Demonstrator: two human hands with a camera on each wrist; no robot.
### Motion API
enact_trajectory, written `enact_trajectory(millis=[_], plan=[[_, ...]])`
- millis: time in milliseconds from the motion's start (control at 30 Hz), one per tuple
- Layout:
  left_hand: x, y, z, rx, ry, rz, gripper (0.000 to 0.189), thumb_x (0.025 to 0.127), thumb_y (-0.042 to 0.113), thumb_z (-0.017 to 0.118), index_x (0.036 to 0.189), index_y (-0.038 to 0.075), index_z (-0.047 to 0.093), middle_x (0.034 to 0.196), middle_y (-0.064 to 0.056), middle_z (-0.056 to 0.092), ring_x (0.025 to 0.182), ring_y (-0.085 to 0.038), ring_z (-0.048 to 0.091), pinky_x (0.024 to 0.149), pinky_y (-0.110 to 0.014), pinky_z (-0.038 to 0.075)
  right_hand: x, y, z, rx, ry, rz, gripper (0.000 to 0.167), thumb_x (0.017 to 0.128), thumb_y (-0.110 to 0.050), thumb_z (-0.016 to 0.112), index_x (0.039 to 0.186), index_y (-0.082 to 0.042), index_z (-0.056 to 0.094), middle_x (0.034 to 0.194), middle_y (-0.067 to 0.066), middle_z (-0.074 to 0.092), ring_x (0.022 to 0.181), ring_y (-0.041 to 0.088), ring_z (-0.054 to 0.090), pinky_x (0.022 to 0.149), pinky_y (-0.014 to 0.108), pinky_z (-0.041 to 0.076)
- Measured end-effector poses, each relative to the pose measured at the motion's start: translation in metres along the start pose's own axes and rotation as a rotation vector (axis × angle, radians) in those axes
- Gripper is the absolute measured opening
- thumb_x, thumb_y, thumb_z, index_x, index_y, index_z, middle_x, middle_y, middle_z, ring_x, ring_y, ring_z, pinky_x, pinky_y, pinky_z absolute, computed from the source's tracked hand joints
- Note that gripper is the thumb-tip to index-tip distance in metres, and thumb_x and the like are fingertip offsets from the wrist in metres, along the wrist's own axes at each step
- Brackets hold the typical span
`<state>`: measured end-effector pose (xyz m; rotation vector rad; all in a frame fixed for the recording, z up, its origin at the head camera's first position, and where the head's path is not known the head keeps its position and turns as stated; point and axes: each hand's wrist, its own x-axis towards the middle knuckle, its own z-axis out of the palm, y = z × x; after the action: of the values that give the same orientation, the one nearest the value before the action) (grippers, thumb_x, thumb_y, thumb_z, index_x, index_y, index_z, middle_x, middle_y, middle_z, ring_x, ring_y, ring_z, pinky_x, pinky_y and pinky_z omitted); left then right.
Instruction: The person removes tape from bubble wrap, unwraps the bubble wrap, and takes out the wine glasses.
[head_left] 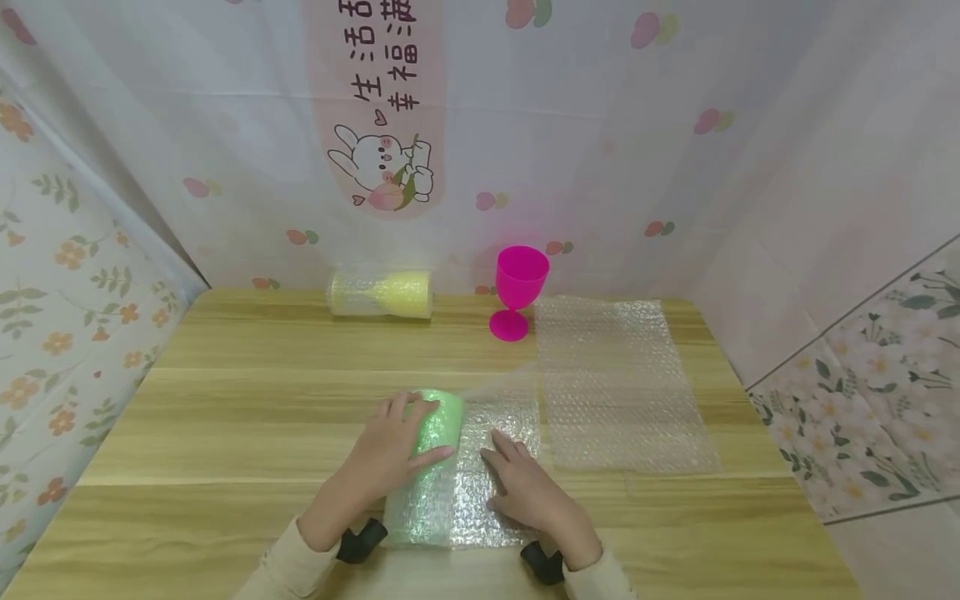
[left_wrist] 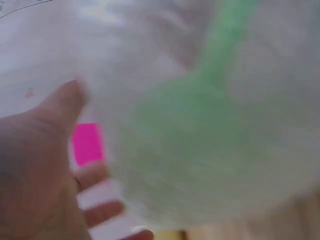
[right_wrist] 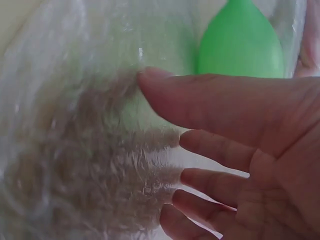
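Observation:
A green goblet (head_left: 446, 421) lies on its side at the left end of a sheet of bubble wrap (head_left: 491, 492), partly under the film. My left hand (head_left: 386, 442) rests on it with thumb and fingers spread apart; in the left wrist view the green stem and base (left_wrist: 195, 115) show blurred through the film. My right hand (head_left: 528, 492) lies on the bubble wrap just right of the goblet, its fingers extended at the film. Close by in the right wrist view, the green bowl (right_wrist: 242, 47) shows behind my thumb.
A pink goblet (head_left: 521, 279) stands upright at the back of the wooden table (head_left: 247, 417). Left of it lies a yellow goblet (head_left: 405, 294) rolled in bubble wrap. Another flat bubble wrap sheet (head_left: 622, 383) lies at the right. A patterned curtain (head_left: 600, 167) hangs behind.

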<state>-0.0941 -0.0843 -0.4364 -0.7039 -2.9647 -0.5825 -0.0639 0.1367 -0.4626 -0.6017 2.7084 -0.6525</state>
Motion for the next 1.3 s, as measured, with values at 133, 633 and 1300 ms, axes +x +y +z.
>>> enact_trajectory(millis=[133, 633, 1300], plan=[[-0.003, 0.007, -0.005, 0.030, -0.020, 0.067, 0.080, 0.076, 0.049, 0.069, 0.132, -0.001, 0.042, 0.141, -0.023, 0.036, 0.128, -0.041, 0.036, 0.103, -0.056, 0.034, -0.001, 0.002, 0.000, 0.037, 0.008, -0.003, 0.066, 0.076, -0.015, 0.072, 0.133, 0.003, 0.045, 0.150, 0.025, 0.024, 0.135, 0.045, 0.025, 0.108, 0.057, 0.025], [-0.035, 0.046, -0.001, 0.356, -0.073, 0.406, 0.036, 0.082, 0.029, 0.064, 0.115, 0.018, 0.056, 0.095, 0.003, 0.064, 0.085, -0.014, 0.062, 0.079, -0.028, 0.045, -0.003, -0.004, 0.001, 0.006, -0.038, 0.034, 0.083, 0.068, -0.023, 0.080, 0.136, 0.004, 0.041, 0.150, 0.026, 0.021, 0.138, 0.042, 0.022, 0.109, 0.055, 0.026], [-0.072, -0.027, -0.021, 0.426, -0.020, -0.067, 0.026, 0.069, -0.001, 0.069, 0.086, 0.002, 0.050, 0.069, -0.005, 0.047, 0.044, -0.012, 0.038, 0.045, -0.023, 0.032, -0.002, -0.004, 0.002, 0.049, -0.072, 0.068, 0.080, 0.073, -0.024, 0.076, 0.139, 0.000, 0.038, 0.146, 0.024, 0.033, 0.134, 0.044, 0.029, 0.105, 0.056, 0.031]])
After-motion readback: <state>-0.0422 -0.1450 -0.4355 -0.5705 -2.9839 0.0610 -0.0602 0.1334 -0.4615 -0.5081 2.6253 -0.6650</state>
